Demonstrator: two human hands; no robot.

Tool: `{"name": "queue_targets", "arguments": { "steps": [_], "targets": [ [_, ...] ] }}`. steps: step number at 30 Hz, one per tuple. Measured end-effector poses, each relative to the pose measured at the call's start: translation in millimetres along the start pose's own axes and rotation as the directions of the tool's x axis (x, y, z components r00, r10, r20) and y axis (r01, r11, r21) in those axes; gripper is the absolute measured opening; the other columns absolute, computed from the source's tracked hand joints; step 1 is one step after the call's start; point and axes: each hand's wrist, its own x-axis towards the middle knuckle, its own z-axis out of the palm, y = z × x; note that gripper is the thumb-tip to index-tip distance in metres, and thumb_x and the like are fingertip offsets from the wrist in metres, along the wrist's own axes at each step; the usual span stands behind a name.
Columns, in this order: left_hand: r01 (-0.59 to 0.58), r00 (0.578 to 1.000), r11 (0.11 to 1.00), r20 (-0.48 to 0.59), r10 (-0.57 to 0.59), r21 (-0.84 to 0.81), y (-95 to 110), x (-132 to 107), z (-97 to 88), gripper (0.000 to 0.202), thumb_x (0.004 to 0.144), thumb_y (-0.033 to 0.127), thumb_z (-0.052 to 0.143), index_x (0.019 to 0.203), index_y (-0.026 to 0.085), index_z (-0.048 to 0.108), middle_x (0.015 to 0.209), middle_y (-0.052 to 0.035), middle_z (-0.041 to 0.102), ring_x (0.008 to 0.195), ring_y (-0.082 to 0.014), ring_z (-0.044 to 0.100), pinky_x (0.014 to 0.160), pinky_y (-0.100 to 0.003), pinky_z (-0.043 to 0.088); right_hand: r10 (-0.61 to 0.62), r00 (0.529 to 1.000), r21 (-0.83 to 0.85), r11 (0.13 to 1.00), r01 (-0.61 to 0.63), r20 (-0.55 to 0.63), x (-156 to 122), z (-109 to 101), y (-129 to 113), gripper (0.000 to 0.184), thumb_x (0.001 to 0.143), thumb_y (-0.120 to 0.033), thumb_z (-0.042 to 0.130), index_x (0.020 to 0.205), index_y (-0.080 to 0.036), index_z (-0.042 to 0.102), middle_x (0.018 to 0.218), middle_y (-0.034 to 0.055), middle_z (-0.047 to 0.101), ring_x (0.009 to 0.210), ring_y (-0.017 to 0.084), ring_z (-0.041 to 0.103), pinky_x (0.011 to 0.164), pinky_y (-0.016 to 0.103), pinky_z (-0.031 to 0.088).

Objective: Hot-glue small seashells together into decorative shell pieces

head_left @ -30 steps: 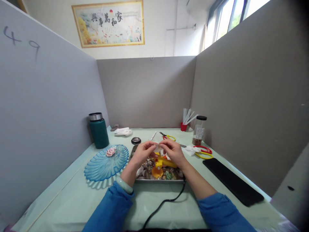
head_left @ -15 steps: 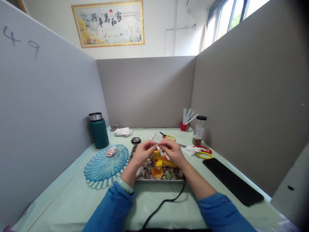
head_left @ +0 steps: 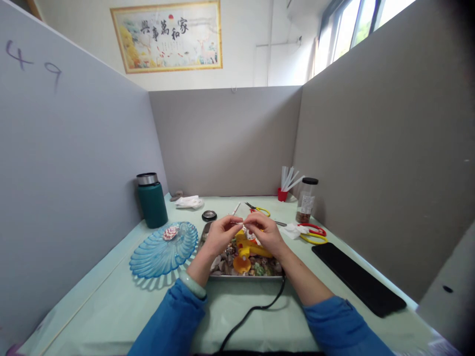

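Observation:
Both my hands hover over a metal tray (head_left: 245, 278) filled with several small shells and stones. My left hand (head_left: 219, 233) and my right hand (head_left: 264, 231) meet fingertip to fingertip, pinching a small pale thing (head_left: 241, 225) between them; what it is I cannot make out. Under the hands, a yellow and orange glue gun (head_left: 245, 252) lies on the tray, and its black cord (head_left: 252, 310) runs toward me. A blue glass plate (head_left: 156, 257) with a red-and-white shell (head_left: 170, 233) on it sits to the left.
A green flask (head_left: 152, 200), a white cloth (head_left: 189, 201) and a round lid (head_left: 209, 215) stand at the back left. Two scissors (head_left: 313, 234), a jar (head_left: 306, 200) and a red cup of sticks (head_left: 284, 189) are at the back right. A black phone (head_left: 358, 279) lies right. Partition walls enclose the desk.
My hands have risen slightly and drawn closer at the fingertips; the small pale thing stays pinched between them. Nothing else has moved.

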Motion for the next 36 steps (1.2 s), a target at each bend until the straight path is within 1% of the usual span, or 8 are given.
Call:
{"name": "queue_targets", "arguments": {
  "steps": [5,8,10,14,19,23,28,36],
  "targets": [
    [0.081,0.997,0.996,0.014,-0.081,-0.022,5,-1,1.4,0.03,0.076,0.036,0.065,0.094,0.013,0.066,0.077,-0.0048,0.067,0.062,-0.0158,0.065,0.058,-0.026,0.052,0.083,0.997,0.055,0.995,-0.083,0.005,-1,1,2,0.011,0.086,-0.028,0.057,0.088,-0.021,0.066,0.08,0.0018,0.059,0.058,0.011,0.056,0.054,0.024,0.046],
    [0.108,0.993,0.994,0.047,-0.108,-0.003,10,-3,2.4,0.029,0.078,0.037,0.061,0.095,0.014,0.065,0.067,0.0001,0.061,0.045,-0.0126,0.06,0.042,-0.021,0.044,0.147,0.989,0.071,0.987,-0.147,0.005,-2,2,3,0.013,0.085,-0.03,0.057,0.089,-0.02,0.065,0.078,0.0012,0.059,0.054,0.011,0.056,0.052,0.024,0.046],
    [0.108,0.993,0.994,0.055,-0.109,0.019,13,-4,2.7,0.028,0.079,0.039,0.059,0.093,0.015,0.064,0.063,0.002,0.058,0.038,-0.0108,0.057,0.037,-0.019,0.038,0.168,0.986,0.07,0.983,-0.168,0.012,-3,2,4,0.015,0.085,-0.031,0.057,0.089,-0.02,0.065,0.077,0.0011,0.06,0.054,0.011,0.056,0.053,0.024,0.045],
    [0.125,0.992,0.991,0.024,-0.126,0.044,12,-5,2.5,0.027,0.08,0.04,0.057,0.089,0.015,0.065,0.063,0.0019,0.058,0.034,-0.0093,0.053,0.033,-0.018,0.034,0.193,0.981,0.085,0.978,-0.192,-0.004,-1,1,3,0.017,0.085,-0.034,0.057,0.091,-0.019,0.064,0.077,0.0009,0.06,0.058,0.012,0.055,0.056,0.024,0.045],
    [0.136,0.991,0.988,-0.01,-0.136,0.068,10,-4,2.4,0.028,0.079,0.041,0.058,0.087,0.016,0.066,0.064,0.0003,0.061,0.033,-0.0087,0.052,0.033,-0.019,0.033,0.278,0.955,0.165,0.952,-0.26,-0.1,1,-1,4,0.024,0.081,-0.042,0.061,0.078,-0.019,0.055,0.069,-0.0016,0.053,0.058,0.011,0.048,0.054,0.023,0.041],
    [0.13,0.992,0.989,-0.008,-0.13,0.069,10,-4,2.3,0.029,0.078,0.043,0.059,0.086,0.016,0.067,0.063,-0.0001,0.063,0.033,-0.0089,0.052,0.032,-0.019,0.032,0.295,0.954,0.152,0.946,-0.285,-0.047,0,0,7,0.03,0.076,-0.045,0.065,0.07,-0.02,0.049,0.063,-0.0029,0.049,0.056,0.011,0.044,0.053,0.024,0.039],
    [0.145,0.989,0.984,-0.024,-0.143,0.101,9,-4,1.8,0.03,0.079,0.044,0.058,0.086,0.017,0.066,0.062,0.0004,0.062,0.034,-0.0097,0.052,0.034,-0.02,0.033,0.323,0.946,0.129,0.939,-0.319,-0.015,0,0,6,0.028,0.081,-0.044,0.058,0.071,-0.019,0.051,0.061,-0.0035,0.048,0.057,0.012,0.044,0.055,0.025,0.037],
    [0.159,0.987,0.981,-0.046,-0.155,0.107,11,-4,2.3,0.03,0.078,0.044,0.058,0.086,0.016,0.066,0.061,0.0004,0.061,0.034,-0.0098,0.052,0.033,-0.019,0.032,0.318,0.947,0.265,0.911,-0.316,0.035,4,-4,-3,0.03,0.086,-0.045,0.051,0.072,-0.019,0.051,0.063,-0.0023,0.05,0.058,0.012,0.047,0.057,0.025,0.04]
  ]
}}
